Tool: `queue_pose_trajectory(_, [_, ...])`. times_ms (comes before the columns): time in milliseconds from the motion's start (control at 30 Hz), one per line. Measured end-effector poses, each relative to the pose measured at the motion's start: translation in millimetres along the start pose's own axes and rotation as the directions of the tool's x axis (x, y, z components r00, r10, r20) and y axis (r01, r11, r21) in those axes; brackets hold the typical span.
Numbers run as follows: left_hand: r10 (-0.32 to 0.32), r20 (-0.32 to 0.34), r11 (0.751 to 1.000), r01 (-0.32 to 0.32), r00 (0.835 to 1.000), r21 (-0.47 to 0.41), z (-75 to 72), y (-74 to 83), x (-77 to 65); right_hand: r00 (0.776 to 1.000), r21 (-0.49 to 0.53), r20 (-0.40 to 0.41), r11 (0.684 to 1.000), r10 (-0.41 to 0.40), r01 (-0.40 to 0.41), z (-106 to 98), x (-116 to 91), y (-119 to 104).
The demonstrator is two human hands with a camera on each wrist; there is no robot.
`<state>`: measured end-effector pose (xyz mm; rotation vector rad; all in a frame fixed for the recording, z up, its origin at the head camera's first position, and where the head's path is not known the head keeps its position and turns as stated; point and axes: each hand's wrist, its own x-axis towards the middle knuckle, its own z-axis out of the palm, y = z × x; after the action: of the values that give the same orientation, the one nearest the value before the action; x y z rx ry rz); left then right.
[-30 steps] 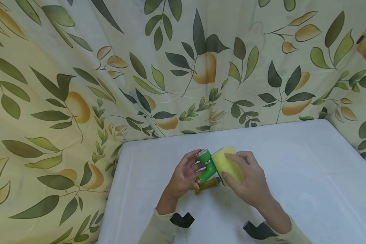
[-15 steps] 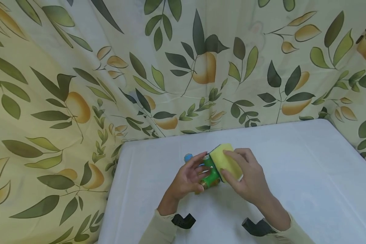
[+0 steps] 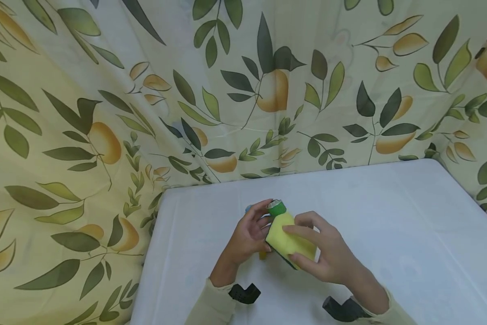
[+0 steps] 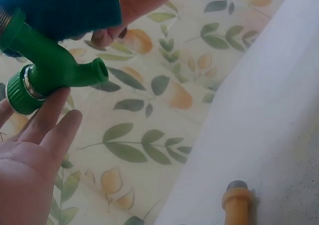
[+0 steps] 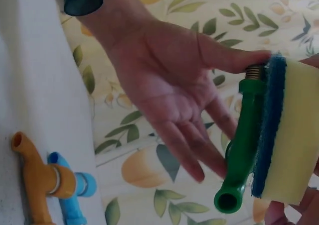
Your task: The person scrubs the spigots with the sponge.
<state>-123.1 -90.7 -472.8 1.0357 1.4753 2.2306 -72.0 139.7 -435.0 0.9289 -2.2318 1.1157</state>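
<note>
Sponge (image 3: 289, 241) is now sliding down over the green tap (image 3: 276, 208), covering more than a second ago, so the wiping is moving along its body; the right hand (image 3: 328, 255) is pinching it above the tabletop (image 3: 389, 216). Left wrist view: left hand (image 4: 30, 160) fingers are lying nearly straight, steadying the tap. Right wrist view: orange tap (image 5: 37, 177) and blue tap (image 5: 70, 190) are lying aside.

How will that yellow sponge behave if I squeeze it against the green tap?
The yellow sponge looks thick and foamy, so it probably gives and feels light. Its dark scrub face lies against the green tap, so it likely grips rather than slides.
</note>
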Motion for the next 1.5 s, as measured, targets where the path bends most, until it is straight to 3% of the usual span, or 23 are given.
queue_pose_trajectory(167, [0.004, 0.010, 1.000, -0.005, 1.000, 0.012, -0.3, 0.4, -1.7, 0.999, -0.069, -0.043, 0.997, 0.029, -0.032, 0, 0, 3])
queue_pose_trajectory(267, [0.020, 0.037, 0.999, -0.021, 0.999, 0.030, -0.2, 1.3, -1.8, 0.997, -0.080, -0.073, 0.997, 0.003, -0.008, -1, 0, 7])
queue_pose_trajectory(467, [0.051, 0.069, 0.973, -0.065, 0.996, 0.222, 1.2, 4.4, -1.2, 0.985, -0.258, -0.147, 0.965, -0.088, 0.047, -1, 9, 13])
queue_pose_trajectory(600, [0.032, 0.053, 0.945, -0.047, 0.998, 0.324, 3.4, 8.5, -0.9, 0.976, -0.324, -0.133, 0.938, -0.170, 0.119, -4, 13, 14])
queue_pose_trajectory(800, [-0.022, 0.007, 0.933, 0.018, 1.000, 0.358, 6.0, 12.3, -1.7, 0.976, -0.359, -0.079, 0.919, -0.205, 0.164, -7, 17, 14])
queue_pose_trajectory(967, [-0.027, -0.006, 0.923, 0.027, 1.000, 0.383, 7.3, 13.4, -2.8, 0.982, -0.350, -0.075, 0.927, -0.173, 0.137, -8, 17, 13])
queue_pose_trajectory(1033, [-0.029, -0.008, 0.915, 0.030, 1.000, 0.402, 7.8, 14.2, -2.8, 0.991, -0.316, -0.062, 0.944, -0.116, 0.091, -9, 15, 13])
queue_pose_trajectory(1100, [-0.031, -0.012, 0.894, 0.033, 0.999, 0.447, 8.2, 15.1, -3.0, 0.997, -0.288, -0.061, 0.957, -0.047, 0.028, -12, 14, 13])
queue_pose_trajectory(1200, [-0.032, -0.018, 0.839, 0.037, 0.999, 0.543, 9.3, 16.2, -3.4, 0.997, -0.226, -0.051, 0.972, 0.052, -0.062, -16, 14, 10])
queue_pose_trajectory(1300, [-0.033, -0.026, 0.786, 0.043, 0.999, 0.617, 10.9, 17.1, -3.1, 0.994, -0.200, -0.036, 0.974, 0.103, -0.108, -18, 15, 7])
queue_pose_trajectory(1433, [-0.040, -0.033, 0.744, 0.052, 0.999, 0.666, 13.3, 17.9, -2.6, 0.985, -0.224, -0.032, 0.959, 0.170, -0.173, -21, 19, 5])
queue_pose_trajectory(1500, [-0.036, -0.028, 0.722, 0.045, 0.999, 0.690, 14.1, 18.2, -2.5, 0.986, -0.228, -0.028, 0.959, 0.166, -0.168, -22, 21, 4])
